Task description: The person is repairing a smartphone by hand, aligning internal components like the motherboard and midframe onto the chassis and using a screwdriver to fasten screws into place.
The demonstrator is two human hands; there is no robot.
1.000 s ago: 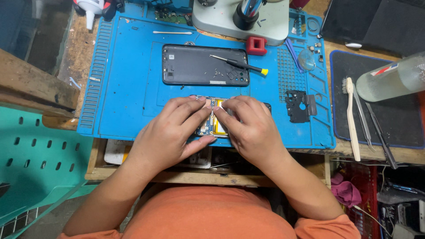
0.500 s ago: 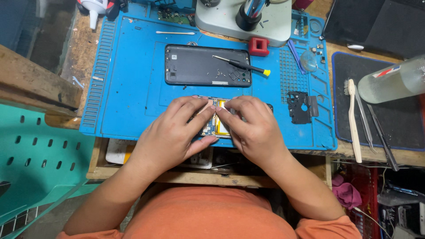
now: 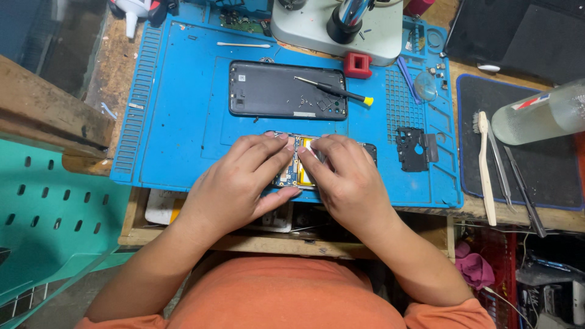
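Observation:
An opened phone (image 3: pixel 297 163) lies on the near edge of the blue repair mat (image 3: pixel 177 122), its yellow and blue insides showing between my hands. My left hand (image 3: pixel 241 180) grips its left side, thumb along the near edge. My right hand (image 3: pixel 347 183) covers its right side, with fingertips pressing on the exposed inner parts. Most of the phone is hidden under both hands. Further back on the mat lies the dark back cover (image 3: pixel 286 90) with a black screwdriver with a yellow tip (image 3: pixel 334 92) resting on it.
A black inner bracket (image 3: pixel 415 148) lies right of my hands. A red block (image 3: pixel 357 64) and a microscope base (image 3: pixel 341 27) stand at the back. On the right, a black mat (image 3: pixel 548 176) carries a brush (image 3: pixel 485 164), tweezers (image 3: pixel 518 176) and a clear bottle (image 3: pixel 539 113). A green chair (image 3: pixel 49 231) is at left.
Both hands stay on the opened phone; the fingers have shifted only slightly. The view has moved a little.

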